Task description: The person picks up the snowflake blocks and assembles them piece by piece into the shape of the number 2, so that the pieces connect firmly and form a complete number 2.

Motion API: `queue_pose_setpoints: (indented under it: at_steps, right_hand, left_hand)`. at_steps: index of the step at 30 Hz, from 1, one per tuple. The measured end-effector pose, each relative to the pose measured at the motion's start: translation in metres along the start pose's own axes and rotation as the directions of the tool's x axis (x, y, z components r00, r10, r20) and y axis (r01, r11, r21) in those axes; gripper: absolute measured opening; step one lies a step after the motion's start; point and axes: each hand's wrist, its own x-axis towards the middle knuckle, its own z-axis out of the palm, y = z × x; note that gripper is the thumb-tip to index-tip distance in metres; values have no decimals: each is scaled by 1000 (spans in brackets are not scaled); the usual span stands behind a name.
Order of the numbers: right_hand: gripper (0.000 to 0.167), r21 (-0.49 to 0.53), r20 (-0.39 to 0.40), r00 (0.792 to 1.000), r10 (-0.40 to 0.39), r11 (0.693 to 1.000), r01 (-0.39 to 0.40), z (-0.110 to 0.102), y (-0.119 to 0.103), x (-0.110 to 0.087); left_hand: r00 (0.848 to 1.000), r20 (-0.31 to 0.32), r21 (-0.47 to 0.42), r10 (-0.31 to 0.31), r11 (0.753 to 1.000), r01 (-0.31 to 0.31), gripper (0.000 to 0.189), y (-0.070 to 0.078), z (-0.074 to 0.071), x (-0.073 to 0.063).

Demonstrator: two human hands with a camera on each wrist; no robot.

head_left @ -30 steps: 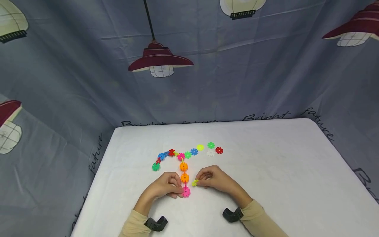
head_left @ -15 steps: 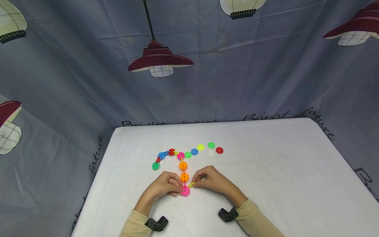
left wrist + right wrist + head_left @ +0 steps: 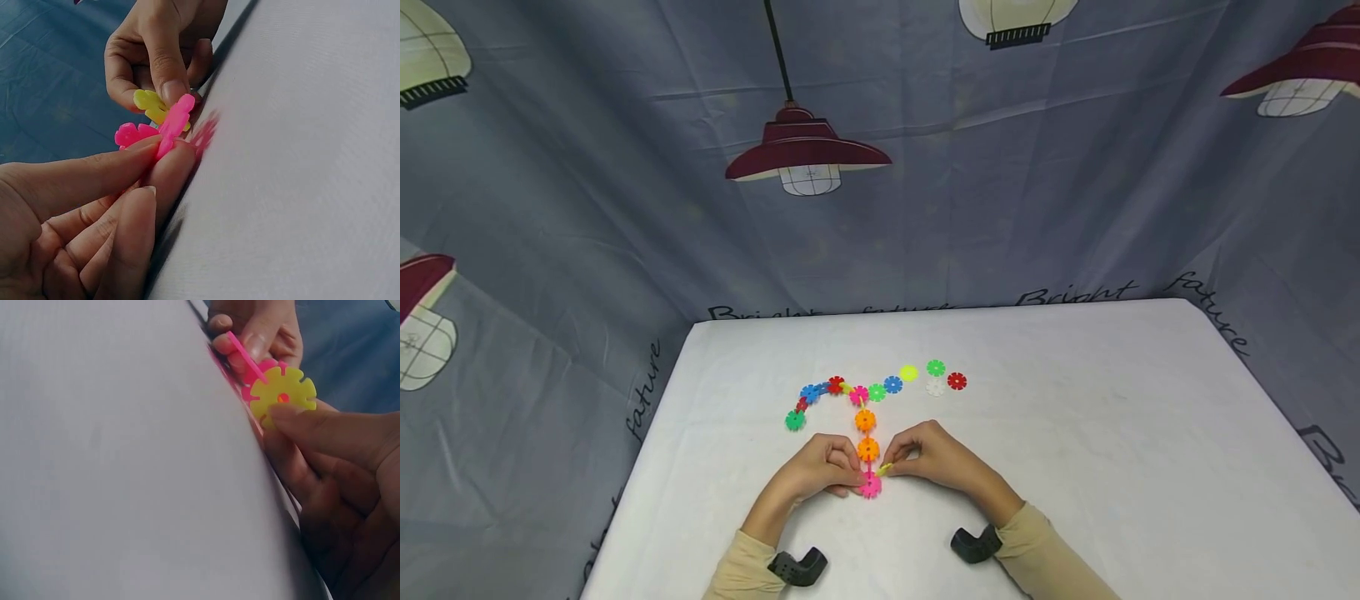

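Observation:
My left hand (image 3: 823, 465) pinches a pink notched disc (image 3: 871, 486) between thumb and fingers. That snowflake-style disc ends a joined chain with two orange discs (image 3: 868, 450) above it. On the other side, my right hand (image 3: 936, 452) pinches a yellow notched disc (image 3: 284, 394) by its edge. In the right wrist view the yellow disc stands at an angle to the pink disc, its notched edge right at the pink rim. The left wrist view shows the yellow disc (image 3: 150, 103) behind the pink one (image 3: 175, 125), with a second pink disc (image 3: 131, 134) beside it.
From a pink disc (image 3: 859, 396) at the chain's top, an arm of blue, red and green discs (image 3: 795, 421) curves left. A green disc (image 3: 877, 392), a blue disc (image 3: 892, 384) and several loose discs lie to the right on the white table (image 3: 1075, 433). A grey curtain (image 3: 1000, 208) hangs behind.
My right hand has moved left, bringing the yellow disc from beside the chain up to the pink disc and turning it edge-on. My left hand has stayed nearly still on the pink disc.

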Motion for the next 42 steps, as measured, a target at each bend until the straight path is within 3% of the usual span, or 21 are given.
queue_pose_setpoints:
  at_steps: [5,12,20,25,28,36,42]
  right_hand:
    - [6,-6,-2,1000,4,1000,-4,3,-2,3]
    - [8,12,-1,1000,8,1000,-8,8,-4,4]
    - [10,-17,23,999,25,1000,-25,1,-4,5]
    - [22,-73,-121,990,72,994,-81,-15,1,12]
    - [28,-116,-206,976,77,988,-102,-21,5,21]
    - [46,-208,-197,974,108,967,-149,-21,6,49]
    - [52,-214,-254,962,101,964,-157,-22,7,64]
  left_hand:
    - [1000,-14,-25,14,1000,-14,22,-1,1,1]
    - [999,-22,-54,38,998,-39,47,-5,2,3]
    - [999,-37,-45,11,999,-13,48,-2,-4,1]
    - [997,-73,-28,-12,1000,10,43,2,-12,-4]
    - [998,-58,-17,-13,1000,12,34,3,-15,-6]
    - [1000,-17,-25,-12,1000,12,25,2,-19,-6]
    - [1000,-23,-34,-6,999,5,28,0,-18,-5]
